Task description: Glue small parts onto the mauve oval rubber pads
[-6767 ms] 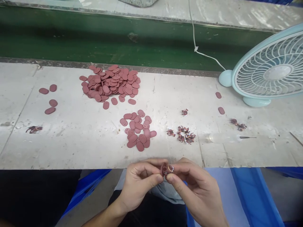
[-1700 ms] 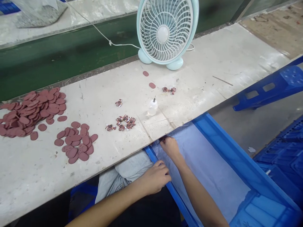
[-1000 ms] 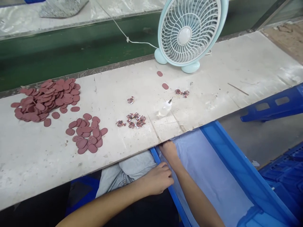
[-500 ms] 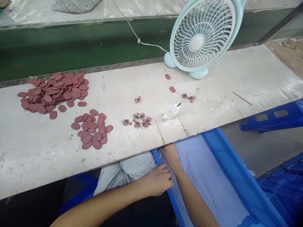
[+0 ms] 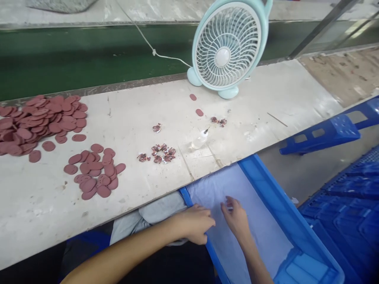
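My right hand (image 5: 236,219) hovers over the pale sheet (image 5: 260,227) lining a blue crate (image 5: 291,215). Its fingers are bent and apart, and nothing shows in them. My left hand (image 5: 195,224) is at the crate's near rim, with loosely bent fingers reaching past it and the thumb apart; no object is visible there. On the table above lie a ring of small dark reddish clusters (image 5: 163,154), a single cluster (image 5: 156,127) and a small clear bottle (image 5: 199,140) with a dark needle tip, lying tilted.
A large heap of reddish oval pieces (image 5: 44,122) and a smaller group (image 5: 94,169) lie on the white table (image 5: 142,189). A pale blue fan (image 5: 222,57) stands at the back, its cord running left. Blue stools (image 5: 322,136) and stacked blue crates (image 5: 340,209) are at right.
My right hand has come back from under the table edge over the sheet, its fingers now visible. My left hand stays at the crate rim. The view has turned right.
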Available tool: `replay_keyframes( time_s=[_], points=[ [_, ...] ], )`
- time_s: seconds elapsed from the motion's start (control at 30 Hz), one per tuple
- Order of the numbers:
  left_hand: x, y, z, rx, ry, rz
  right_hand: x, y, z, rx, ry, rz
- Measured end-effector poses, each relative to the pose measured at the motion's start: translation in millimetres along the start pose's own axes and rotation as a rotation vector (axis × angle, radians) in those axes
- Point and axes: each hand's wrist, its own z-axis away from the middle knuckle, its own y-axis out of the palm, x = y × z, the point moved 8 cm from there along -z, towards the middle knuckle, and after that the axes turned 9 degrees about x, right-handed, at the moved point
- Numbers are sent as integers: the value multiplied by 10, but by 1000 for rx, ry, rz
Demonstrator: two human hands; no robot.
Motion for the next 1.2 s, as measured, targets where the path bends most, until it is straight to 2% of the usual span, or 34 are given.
replay_keyframes(
  time_s=[0.13,0.23,0.33,0.43,0.57,0.7,0.87,0.97,1.1,1.2],
  points=[
    [193,-93,-369,26,-202,-69,-802,86,678,-53,182,39],
    [358,-85,-526,59,-361,-129,-1250,256,1158,-79,347,56],
    [456,-17,-562,114,-425,-162,-1502,457,1515,-71,485,49],
    [492,36,-548,189,-432,-189,-1597,627,1707,-29,575,23],
    [492,28,-536,262,-436,-215,-1616,734,1784,33,633,-14],
    [484,1,-533,293,-447,-214,-1610,741,1815,71,673,-39],
    [482,-24,-505,285,-468,-200,-1553,670,1830,55,672,-44],
    [473,-28,-477,269,-484,-185,-1465,543,1740,10,625,-42],
    [500,-16,-479,252,-516,-141,-1153,300,1367,-72,491,-61],
    [526,-16,-501,267,-539,-83,-646,154,926,-93,312,-103]
  ],
)
